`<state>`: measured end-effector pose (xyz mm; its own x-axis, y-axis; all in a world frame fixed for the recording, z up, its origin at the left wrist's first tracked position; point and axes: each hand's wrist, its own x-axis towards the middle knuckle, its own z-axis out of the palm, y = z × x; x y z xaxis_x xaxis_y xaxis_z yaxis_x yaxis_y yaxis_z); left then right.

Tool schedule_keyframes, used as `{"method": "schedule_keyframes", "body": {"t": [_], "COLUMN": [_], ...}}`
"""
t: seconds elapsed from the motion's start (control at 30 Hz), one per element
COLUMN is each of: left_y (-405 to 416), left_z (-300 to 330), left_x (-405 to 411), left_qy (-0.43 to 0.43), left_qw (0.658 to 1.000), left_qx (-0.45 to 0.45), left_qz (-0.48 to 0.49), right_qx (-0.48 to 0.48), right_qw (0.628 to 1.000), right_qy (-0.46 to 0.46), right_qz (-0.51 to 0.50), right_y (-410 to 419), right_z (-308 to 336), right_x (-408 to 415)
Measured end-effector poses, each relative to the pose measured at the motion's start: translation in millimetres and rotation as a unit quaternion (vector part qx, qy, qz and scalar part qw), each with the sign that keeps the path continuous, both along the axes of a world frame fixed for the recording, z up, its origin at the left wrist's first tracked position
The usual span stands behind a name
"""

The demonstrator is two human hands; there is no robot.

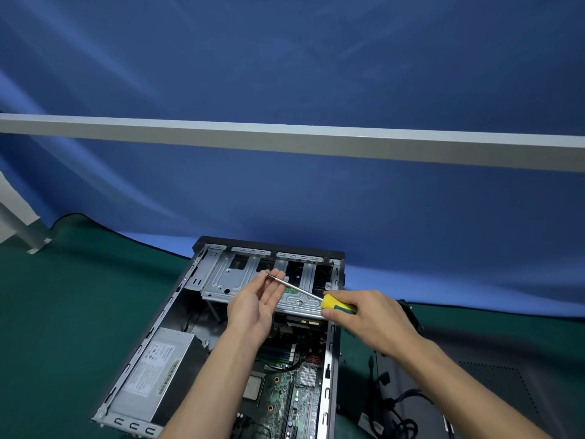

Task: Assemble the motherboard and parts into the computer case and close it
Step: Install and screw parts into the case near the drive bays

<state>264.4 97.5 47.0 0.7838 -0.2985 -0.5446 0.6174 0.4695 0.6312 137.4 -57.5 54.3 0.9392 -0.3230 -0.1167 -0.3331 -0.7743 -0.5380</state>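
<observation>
An open computer case (pixel 148 350) lies flat on a green mat. Inside it sit the green motherboard (pixel 281 397), a grey power supply (pixel 152 375) at the left and a metal drive cage (pixel 240 274) at the far end. My right hand (pixel 364 318) grips the yellow handle of a screwdriver (pixel 335 304) above the case. The metal shaft points left and up. My left hand (pixel 256 302) pinches the shaft's tip between fingertips and thumb; whether a screw sits there I cannot tell.
A dark side panel (pixel 493 375) lies on the mat right of the case, with black cables (pixel 392 403) on it. A blue cloth backdrop (pixel 285 191) hangs behind, crossed by a white bar (pixel 285 137). A white frame leg (pixel 28 236) stands at far left.
</observation>
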Motion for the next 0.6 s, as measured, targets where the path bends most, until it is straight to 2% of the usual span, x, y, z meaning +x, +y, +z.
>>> {"method": "schedule_keyframes", "body": {"t": [0.13, 0.33, 0.47, 0.6], "left_y": [1.4, 0.5, -3.3, -6.9], "left_z": [-1.0, -1.1, 2.8, 4.7], "left_x": [-1.1, -5.7, -4.6, 1.2], "left_qy": [-0.022, -0.034, 0.006, 0.034], "left_qw": [1.0, 0.999, 1.0, 0.997], "left_qx": [0.015, 0.027, -0.017, -0.068], "left_qz": [-0.011, -0.016, 0.004, 0.002], "right_qx": [-0.022, 0.056, 0.076, 0.145], "right_qw": [1.0, 0.997, 0.994, 0.985], "right_qy": [0.016, 0.061, 0.078, 0.087], "right_qz": [0.013, 0.006, -0.007, -0.028], "right_y": [-0.2, -2.6, -1.1, 0.5], "right_z": [9.8, 22.3, 26.4, 28.9], "right_x": [-0.2, 9.5, 13.8, 20.5]}}
